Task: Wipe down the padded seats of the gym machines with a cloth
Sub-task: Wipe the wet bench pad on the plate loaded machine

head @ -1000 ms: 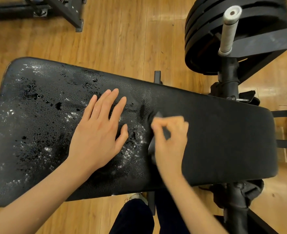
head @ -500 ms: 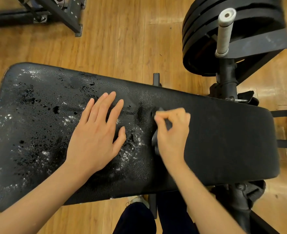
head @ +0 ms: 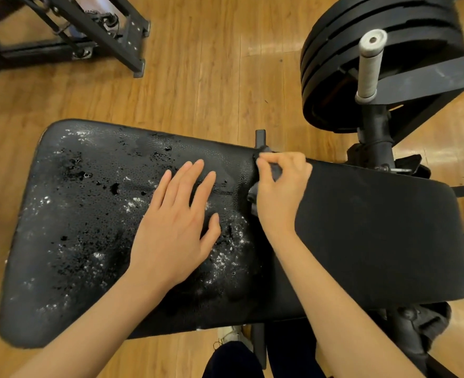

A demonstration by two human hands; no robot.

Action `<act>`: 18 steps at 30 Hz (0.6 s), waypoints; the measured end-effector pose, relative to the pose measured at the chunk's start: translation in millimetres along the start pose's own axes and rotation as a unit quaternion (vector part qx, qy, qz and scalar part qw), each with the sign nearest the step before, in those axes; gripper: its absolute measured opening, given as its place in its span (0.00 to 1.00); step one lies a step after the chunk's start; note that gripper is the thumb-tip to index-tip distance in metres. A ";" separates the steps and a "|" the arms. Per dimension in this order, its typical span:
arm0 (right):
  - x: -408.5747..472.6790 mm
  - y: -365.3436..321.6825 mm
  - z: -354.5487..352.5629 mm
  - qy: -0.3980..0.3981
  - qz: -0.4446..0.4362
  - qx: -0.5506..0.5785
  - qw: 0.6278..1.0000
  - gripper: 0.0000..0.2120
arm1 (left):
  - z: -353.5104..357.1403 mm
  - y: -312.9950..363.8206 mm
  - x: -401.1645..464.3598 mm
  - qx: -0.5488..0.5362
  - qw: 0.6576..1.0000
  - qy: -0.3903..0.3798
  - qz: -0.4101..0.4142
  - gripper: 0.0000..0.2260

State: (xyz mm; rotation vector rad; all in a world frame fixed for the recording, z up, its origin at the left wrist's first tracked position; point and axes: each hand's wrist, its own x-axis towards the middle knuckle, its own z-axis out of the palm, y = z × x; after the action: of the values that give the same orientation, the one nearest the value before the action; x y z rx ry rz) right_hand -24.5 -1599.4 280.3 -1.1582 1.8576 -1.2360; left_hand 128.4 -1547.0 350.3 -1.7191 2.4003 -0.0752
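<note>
Since a second ago the right hand [head: 278, 190] has slid from the middle of the pad toward twelve o'clock and now sits at the far edge, carrying the dark crumpled cloth [head: 254, 193] with it. Its thumb and curled fingers pinch the cloth, a fold of which shows at the hand's nine o'clock side and between the fingers, pressed against the long black padded vinyl seat [head: 375, 236]. The left hand [head: 177, 227] has kept its place, lying flat on the seat just beside the right hand at its nine o'clock, fingers straight and slightly spread, holding nothing. Across the seat from the cloth toward nine o'clock, the surface is covered in droplets and white foamy specks; toward three o'clock it looks matt and even. At the seat's twelve o'clock edge a short black metal post [head: 260, 139] rises just beyond the right hand. Toward one o'clock stands a stack of black weight plates [head: 334, 64] with a grey-taped handle bar [head: 370, 64] in front. At eleven o'clock a black steel machine frame [head: 110, 31] rests on the wooden plank floor [head: 211, 77].
</note>
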 end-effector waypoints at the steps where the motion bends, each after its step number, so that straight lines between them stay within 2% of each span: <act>1: -6.0 1.6 -5.0 -0.044 -0.041 -0.007 0.998 0.02 | -0.1 -0.4 -0.4 -0.004 1.000 -0.004 0.002 0.28; 3: -7.7 20.3 -34.2 -0.108 -0.114 -0.032 0.987 0.02 | -1.8 -2.2 -0.9 -0.026 1.000 -0.006 0.003 0.28; 4: -3.1 30.1 -51.0 -0.098 -0.109 -0.038 0.988 0.02 | -3.5 -4.1 -1.4 -0.038 0.999 -0.010 0.005 0.28; 7: 1.1 37.5 -58.5 0.036 0.040 -0.019 0.998 0.06 | -11.5 -16.0 -8.8 -0.054 0.998 -0.012 -0.003 0.28; 8: -4.4 24.5 -42.3 0.056 0.050 -0.019 0.997 0.06 | -13.9 -21.9 -13.1 -0.053 0.999 -0.008 -0.009 0.28; 9: -13.7 5.7 -21.9 0.044 0.026 -0.020 0.998 0.06 | -16.0 -27.6 -18.3 -0.051 0.999 -0.005 -0.013 0.27; 11: -31.8 -23.5 6.2 -0.042 -0.042 0.000 0.998 0.05 | -17.8 -36.3 -26.8 -0.045 0.999 -0.001 -0.017 0.27; 13: -28.6 -20.4 -3.2 -0.110 -0.090 -0.010 0.990 0.03 | -16.5 -39.4 -31.5 -0.033 0.999 -0.005 -0.009 0.28; 14: -23.7 -7.1 -16.7 -0.107 -0.107 -0.026 0.988 0.03 | -15.5 -39.1 -32.2 -0.027 1.000 -0.007 -0.009 0.28; 15: -19.0 10.4 -33.6 -0.085 -0.098 -0.037 0.991 0.03 | -14.5 -38.4 -31.9 -0.022 1.000 -0.006 -0.011 0.28; 18: -22.9 32.1 -58.8 0.013 0.027 -0.029 0.999 0.05 | -11.8 -36.3 -31.7 -0.012 1.000 0.002 -0.017 0.28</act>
State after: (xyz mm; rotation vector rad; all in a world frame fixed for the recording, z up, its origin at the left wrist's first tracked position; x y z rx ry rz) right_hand -74.9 -1550.2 273.0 -1.1198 1.9431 -1.1780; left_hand 170.0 -1529.9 371.3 -1.7713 2.3855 -0.0539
